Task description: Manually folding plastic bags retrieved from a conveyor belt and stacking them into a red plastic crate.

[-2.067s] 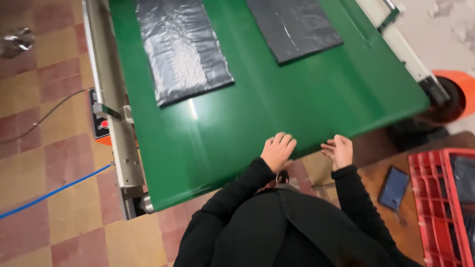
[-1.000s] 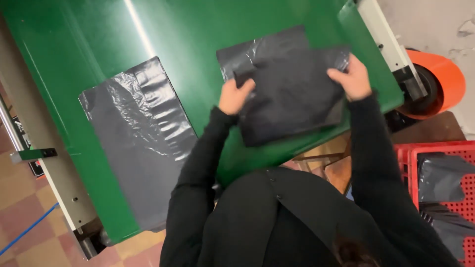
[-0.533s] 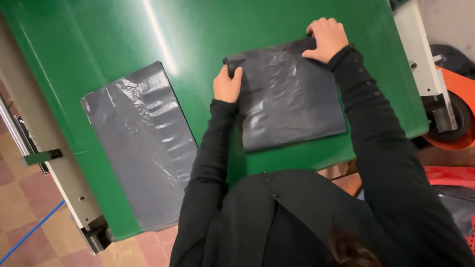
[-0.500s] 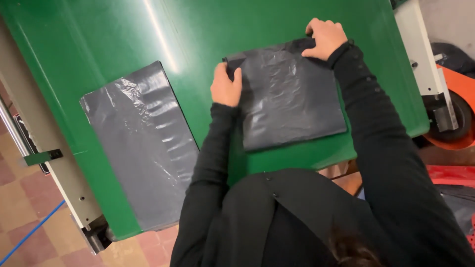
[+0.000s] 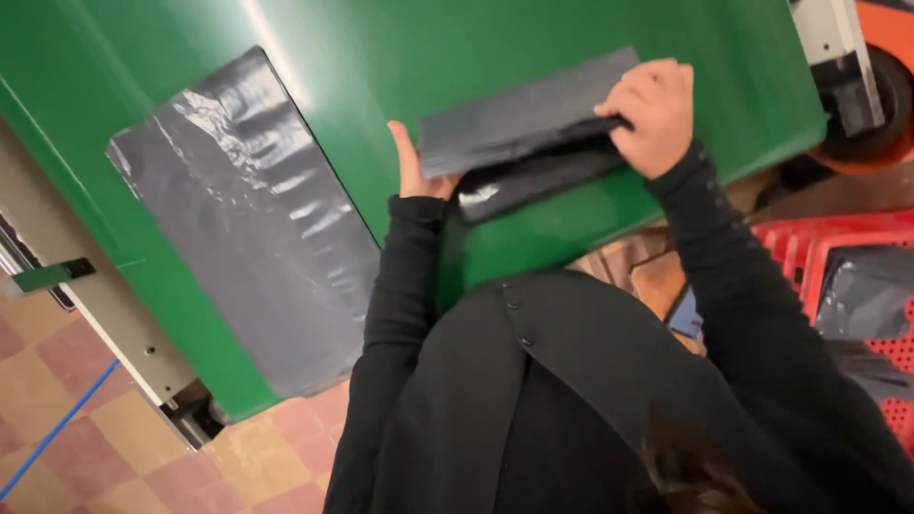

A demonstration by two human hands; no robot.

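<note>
A black plastic bag (image 5: 519, 124) lies on the green conveyor belt (image 5: 571, 38), folded over on itself into a narrow band. My right hand (image 5: 652, 109) grips the bag's right end, fingers curled over the top layer. At the bag's left end is my left hand (image 5: 414, 167), thumb up and fingers hidden inside the fold. A second black bag (image 5: 248, 219) lies flat on the belt to the left, apart from both hands.
The belt's grey metal side frame (image 5: 105, 305) runs along the left, above a tiled floor with a blue tape line (image 5: 57, 433). A red crate (image 5: 828, 247) holding black bags stands at the right. An orange wheel-like part (image 5: 881, 57) sits top right.
The bag lay spread flat under both hands half a second ago. Now my right hand has brought its far edge over toward me, folding it into a narrow band.
</note>
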